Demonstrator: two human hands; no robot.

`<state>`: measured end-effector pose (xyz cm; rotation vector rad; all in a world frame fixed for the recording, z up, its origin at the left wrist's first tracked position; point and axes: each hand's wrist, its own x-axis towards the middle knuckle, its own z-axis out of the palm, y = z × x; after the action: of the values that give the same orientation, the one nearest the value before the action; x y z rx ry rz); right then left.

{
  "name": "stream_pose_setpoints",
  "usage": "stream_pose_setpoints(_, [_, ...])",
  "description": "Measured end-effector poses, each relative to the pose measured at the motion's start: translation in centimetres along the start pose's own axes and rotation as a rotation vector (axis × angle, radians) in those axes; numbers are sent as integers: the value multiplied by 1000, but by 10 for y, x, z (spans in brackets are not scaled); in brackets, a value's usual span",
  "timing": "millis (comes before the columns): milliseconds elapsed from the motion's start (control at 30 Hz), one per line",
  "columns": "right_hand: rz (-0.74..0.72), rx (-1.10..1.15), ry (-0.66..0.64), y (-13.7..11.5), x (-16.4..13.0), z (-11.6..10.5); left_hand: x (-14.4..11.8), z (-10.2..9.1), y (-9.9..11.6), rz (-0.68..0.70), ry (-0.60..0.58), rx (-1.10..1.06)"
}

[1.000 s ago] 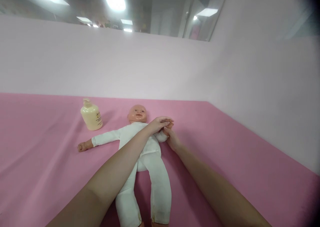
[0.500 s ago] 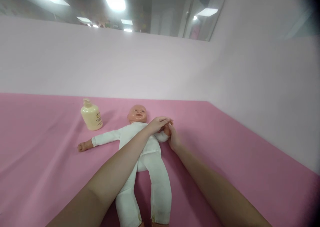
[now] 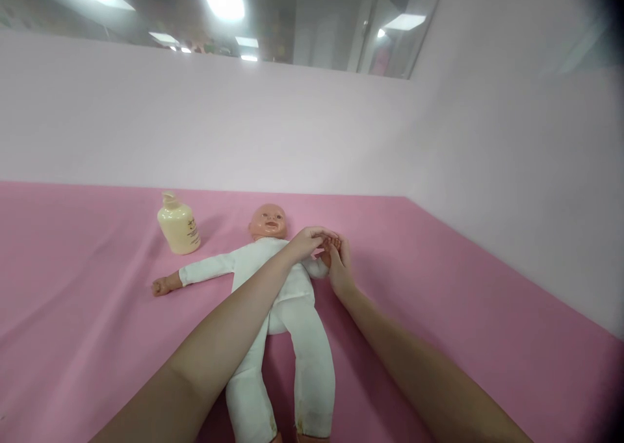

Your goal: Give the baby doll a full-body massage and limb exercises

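Observation:
A baby doll with a white cloth body lies on its back on the pink cover. My left forearm crosses its torso, and my left hand is curled at the fingertips of the doll's hand on the right side. From the other side, my right hand grips the same doll's hand, thumb over its palm. My fingers partly hide that small hand. The doll's other arm is stretched out to the left.
A pale yellow pump bottle stands left of the doll's head. The pink-covered surface meets a white wall at the back and on the right. A reflective panel sits above the wall.
My right hand has shifted slightly up around the doll's hand, its fingers now behind and its thumb on the palm. The doll's fingers show more. My left hand has barely moved.

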<state>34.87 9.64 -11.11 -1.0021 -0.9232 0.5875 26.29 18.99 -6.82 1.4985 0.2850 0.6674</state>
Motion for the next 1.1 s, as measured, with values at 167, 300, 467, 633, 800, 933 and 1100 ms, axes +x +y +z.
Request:
stream_pose_setpoints(167, [2,20,-2,-2,1,0,-2,4,7,-91,123,-34])
stream_pose_setpoints(300, [-30,-5,-32,-7,-4,5,-3,6,6,-220,89,-44])
stream_pose_setpoints(467, [-102,-104,-97,-10,-11,9,-3,4,-5,-322,9,7])
stream_pose_setpoints(633, [-110,-125,-127,-9,-12,9,-5,2,-8,-345,-35,62])
stream_pose_setpoints(800, [-83,-108,-129,-10,-11,9,-3,3,-8,-335,-15,89])
stream_pose_setpoints(933, [-75,-73,-103,-7,-11,9,-3,3,-9,-344,1,73])
stream_pose_setpoints(1100, [-76,-46,-85,-3,-10,8,-5,5,-3,-311,19,66])
